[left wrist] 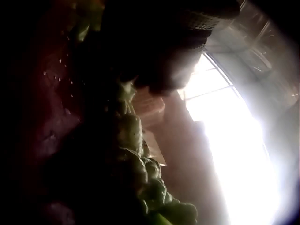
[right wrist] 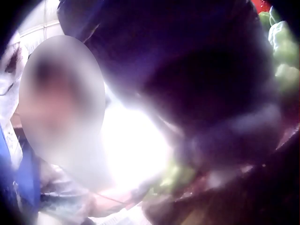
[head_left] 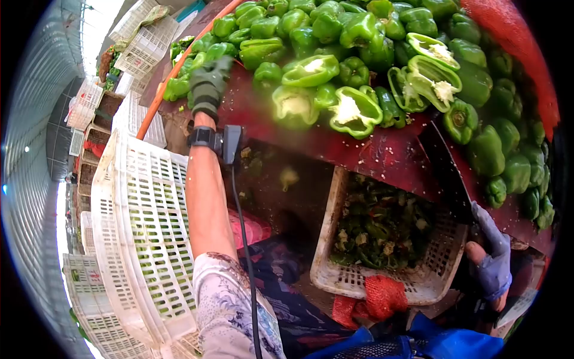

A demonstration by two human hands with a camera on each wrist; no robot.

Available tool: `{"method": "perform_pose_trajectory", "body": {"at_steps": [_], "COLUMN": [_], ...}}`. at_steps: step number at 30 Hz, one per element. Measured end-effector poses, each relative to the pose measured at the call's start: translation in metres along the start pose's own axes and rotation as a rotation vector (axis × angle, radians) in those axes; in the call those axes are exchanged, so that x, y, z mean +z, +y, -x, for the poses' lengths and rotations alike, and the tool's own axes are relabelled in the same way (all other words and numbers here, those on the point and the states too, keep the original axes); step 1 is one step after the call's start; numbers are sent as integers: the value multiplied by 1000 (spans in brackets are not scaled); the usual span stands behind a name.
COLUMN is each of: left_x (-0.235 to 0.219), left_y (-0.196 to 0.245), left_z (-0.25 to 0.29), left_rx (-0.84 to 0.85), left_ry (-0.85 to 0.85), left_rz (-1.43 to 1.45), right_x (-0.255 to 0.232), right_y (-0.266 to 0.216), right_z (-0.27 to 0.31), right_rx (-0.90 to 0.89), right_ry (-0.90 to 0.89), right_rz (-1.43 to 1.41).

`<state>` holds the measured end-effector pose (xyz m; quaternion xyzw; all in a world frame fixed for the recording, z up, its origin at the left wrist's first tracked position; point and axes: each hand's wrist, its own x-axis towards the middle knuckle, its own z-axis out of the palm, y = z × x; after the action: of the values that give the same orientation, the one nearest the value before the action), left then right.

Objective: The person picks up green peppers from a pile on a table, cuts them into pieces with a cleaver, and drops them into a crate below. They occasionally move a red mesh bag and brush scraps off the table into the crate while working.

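My left hand (head_left: pixel 209 87), in a dark striped glove, is stretched out over the left side of the red tabletop, beside a line of green bell peppers (head_left: pixel 176 88). It is blurred in the head view, its fingers look extended, and nothing shows in them. In the left wrist view the gloved hand (left wrist: pixel 164 47) is a dark shape above the peppers. My right hand (head_left: pixel 493 269), in a bluish-purple glove, grips a knife (head_left: pixel 445 170) with a broad dark blade tilted up against the table edge. Halved peppers (head_left: pixel 356 112) lie cut side up near the front edge.
A big heap of whole peppers (head_left: pixel 293 24) covers the back and right of the red tabletop (head_left: pixel 382 152). Below its edge stands a crate (head_left: pixel 326 239) with green scraps and a red cloth (head_left: pixel 385 297). Stacked white crates (head_left: pixel 149 239) rise beside my left arm.
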<state>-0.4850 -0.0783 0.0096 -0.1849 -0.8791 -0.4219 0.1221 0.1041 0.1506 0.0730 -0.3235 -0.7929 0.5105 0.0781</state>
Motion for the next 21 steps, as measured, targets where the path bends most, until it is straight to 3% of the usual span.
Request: {"method": "perform_pose_trajectory", "body": {"at_steps": [1, 2, 3, 5, 7, 8, 11, 12, 16, 20, 21], "left_x": [-5, 1, 2, 18, 25, 28, 39, 53, 35, -15, -25], "left_y": [-3, -55, -32, -56, -49, -40, -33, -68, -44, 1, 24], "left_z": [-10, -56, -53, -95, -107, -108, -90, -108, -36, 85, 121], "left_rx": [84, 255, 294, 411, 525, 327, 128, 221, 72, -294, -335], "left_ry": [100, 164, 118, -127, -84, -175, -356, -269, -71, 48, 8], "left_rz": [-85, -93, -51, -52, -521, -479, -65, -91, 323, 1071, 1114], "right_x": [2, 2, 1, 0, -4, -4, -3, -1, 2, -6, -6], "right_y": [-7, -8, -8, -8, -11, -12, -11, -9, -8, -2, 5], "right_z": [-1, -1, -1, -1, 0, -1, -2, -3, -5, 0, 2], "right_rx": [49, 61, 82, 125, 194, 213, 183, 167, 91, 9, -69], "right_ry": [7, 8, -2, -21, -71, -88, -83, -74, -11, -60, -57], "right_rz": [-25, -27, -31, -39, -90, -105, -88, -96, 22, 76, 85]}}
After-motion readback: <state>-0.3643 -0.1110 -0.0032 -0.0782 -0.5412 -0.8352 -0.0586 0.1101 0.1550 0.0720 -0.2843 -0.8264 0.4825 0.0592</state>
